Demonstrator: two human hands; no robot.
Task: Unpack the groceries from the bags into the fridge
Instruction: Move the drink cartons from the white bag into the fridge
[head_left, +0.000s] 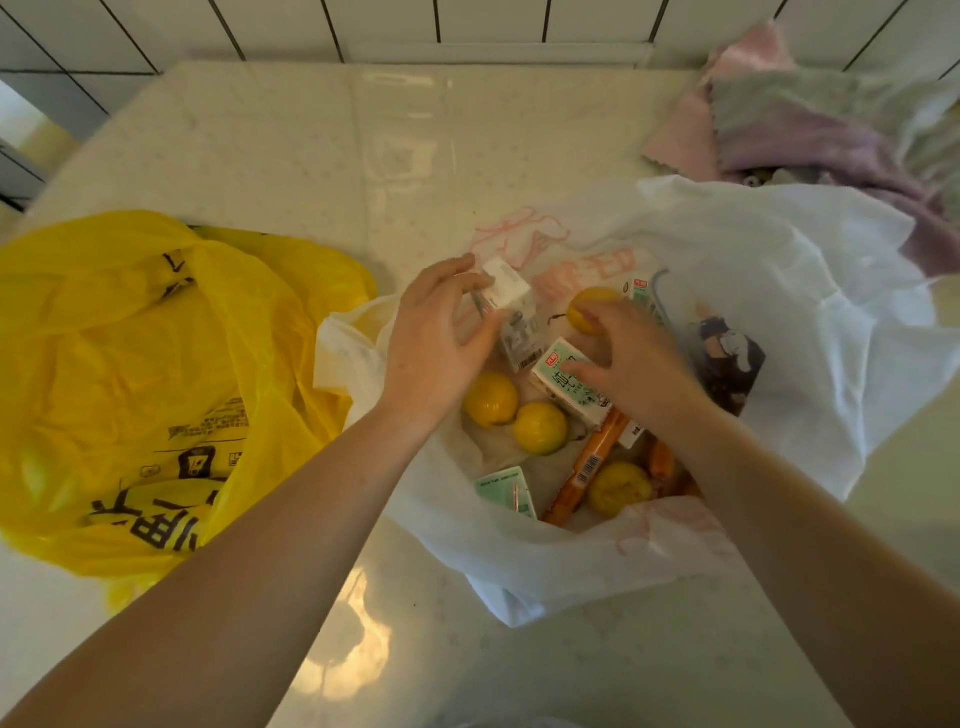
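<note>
Inside the open white bag (779, 291) the left hand (441, 343) grasps a small white carton (511, 306), which sticks out at 1 o'clock from its fingers. The right hand (628, 358) (fingers loosely spread, clasping nothing) rests on a green carton (563, 384) at its 9 o'clock.
</note>
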